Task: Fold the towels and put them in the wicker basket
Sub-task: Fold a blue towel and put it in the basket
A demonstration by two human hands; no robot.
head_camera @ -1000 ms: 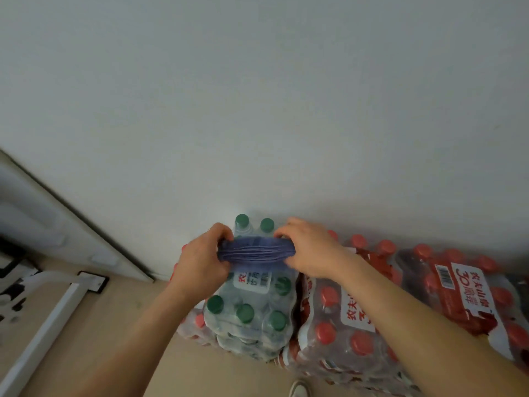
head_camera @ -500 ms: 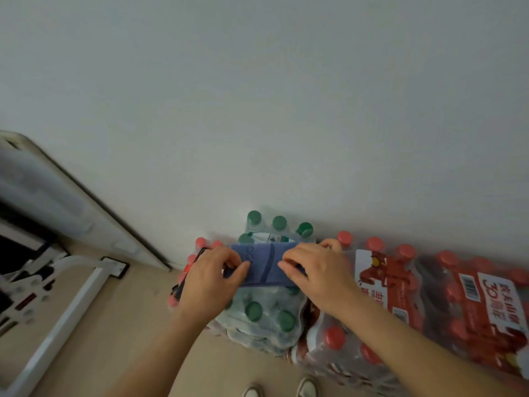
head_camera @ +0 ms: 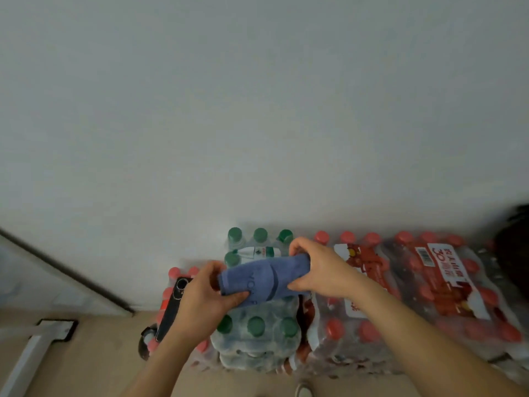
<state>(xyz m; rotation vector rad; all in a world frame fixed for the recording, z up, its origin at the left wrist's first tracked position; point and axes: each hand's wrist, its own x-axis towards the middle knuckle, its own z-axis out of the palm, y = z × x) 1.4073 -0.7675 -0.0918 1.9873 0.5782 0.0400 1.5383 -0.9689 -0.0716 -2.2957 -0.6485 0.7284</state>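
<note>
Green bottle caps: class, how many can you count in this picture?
7 green caps: three in the back row, one just behind the blue towel at, three in front of it. The towel may hide more.

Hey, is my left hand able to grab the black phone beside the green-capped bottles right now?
Probably not yet. The left hand is right next to the black phone with nothing between them, but it grips one end of the blue towel and would need to let go first.
</note>
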